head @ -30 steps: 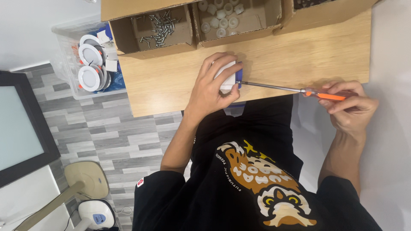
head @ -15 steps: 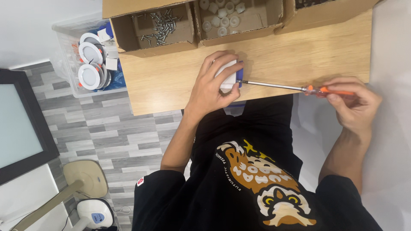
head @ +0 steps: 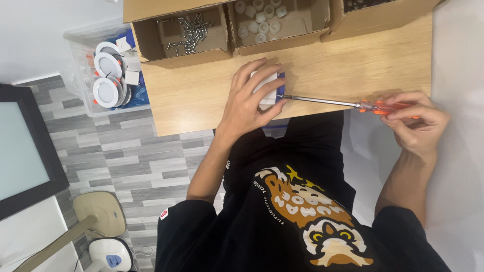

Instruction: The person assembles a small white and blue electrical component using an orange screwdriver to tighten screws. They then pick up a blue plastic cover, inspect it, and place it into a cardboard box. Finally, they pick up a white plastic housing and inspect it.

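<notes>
- On the wooden worktop point(head: 201, 100), the left hand point(head: 249, 98) clamps a small white part point(head: 267, 88) steady.
- Beside it, the right hand point(head: 416, 123) grips an orange-handled screwdriver point(head: 348, 104), tip meeting the part's edge.

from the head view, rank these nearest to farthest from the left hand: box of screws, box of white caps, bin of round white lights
1. box of white caps, just beyond the left hand on the table
2. box of screws, farther along the table's back edge
3. bin of round white lights, off the table, on the floor
</notes>
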